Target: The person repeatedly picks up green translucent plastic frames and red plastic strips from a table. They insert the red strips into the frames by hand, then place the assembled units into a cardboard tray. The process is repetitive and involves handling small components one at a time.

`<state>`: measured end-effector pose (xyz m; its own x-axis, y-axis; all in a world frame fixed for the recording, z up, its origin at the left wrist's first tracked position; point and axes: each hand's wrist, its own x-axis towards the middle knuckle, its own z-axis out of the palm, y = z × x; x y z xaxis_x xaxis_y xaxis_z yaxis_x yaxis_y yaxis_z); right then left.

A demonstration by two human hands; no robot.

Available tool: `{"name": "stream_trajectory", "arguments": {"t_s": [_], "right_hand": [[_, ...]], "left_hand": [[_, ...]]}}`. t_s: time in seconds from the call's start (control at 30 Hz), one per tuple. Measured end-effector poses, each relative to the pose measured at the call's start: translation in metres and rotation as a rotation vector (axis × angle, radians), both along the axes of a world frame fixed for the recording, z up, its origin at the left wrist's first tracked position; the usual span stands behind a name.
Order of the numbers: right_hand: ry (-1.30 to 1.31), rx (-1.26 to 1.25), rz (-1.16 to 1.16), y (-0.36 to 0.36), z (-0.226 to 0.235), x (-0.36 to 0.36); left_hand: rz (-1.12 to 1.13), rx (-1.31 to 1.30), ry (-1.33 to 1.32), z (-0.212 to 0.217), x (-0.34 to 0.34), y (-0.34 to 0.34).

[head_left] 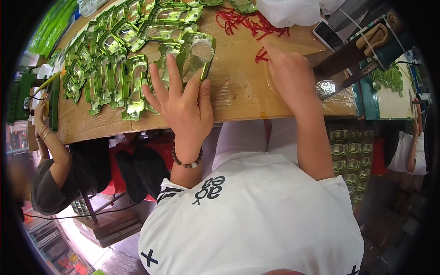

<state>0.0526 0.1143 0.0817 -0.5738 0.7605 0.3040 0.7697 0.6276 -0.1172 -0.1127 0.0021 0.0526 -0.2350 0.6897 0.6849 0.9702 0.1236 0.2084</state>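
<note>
My left hand (185, 107) is spread open, its fingertips over the green plastic car-shaped shells at the near edge of the pile. A shiny green shell (200, 51) stands tilted just beyond its index finger and thumb. My right hand (293, 78) is closed, with its index finger stretched forward over the cardboard-covered table. At those fingertips is a small bent red strip (261, 55), apparently pinched, though the thumb side is partly hidden. Farther back lies a loose heap of thin red strips (250, 23).
Many green shells (110, 68) cover the left of the table (238, 87). A white plastic bag (288, 11) and a phone (326, 35) lie at the back right, beside a dark clamp-like tool (343, 57). Co-workers (50, 169) sit at both sides.
</note>
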Motion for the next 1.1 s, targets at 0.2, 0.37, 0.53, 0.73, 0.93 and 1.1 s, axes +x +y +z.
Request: {"name": "stream_trajectory", "arguments": {"t_s": [0.2, 0.37, 0.53, 0.73, 0.93, 1.1], "right_hand": [[0.172, 0.078, 0.138, -0.004, -0.009, 0.008], [0.674, -0.193, 0.327, -0.017, -0.007, 0.017], [1.265, -0.505, 0.631, -0.031, -0.02, 0.028], [1.376, -0.566, 0.613, -0.037, -0.022, 0.031], [1.419, -0.516, 0.465, -0.041, -0.023, 0.026], [1.4, -0.478, 0.4, -0.043, -0.023, 0.025]], "left_hand": [[-0.031, -0.028, -0.005, 0.001, 0.0, 0.003], [-0.107, -0.196, -0.065, 0.018, -0.005, 0.0], [-0.138, -0.198, 0.095, 0.035, -0.011, 0.001], [-0.213, -0.342, 0.277, 0.034, -0.005, -0.001], [-0.404, -0.135, -0.034, 0.013, -0.02, 0.008], [-0.613, 0.297, -0.833, 0.012, -0.021, 0.008]]}}
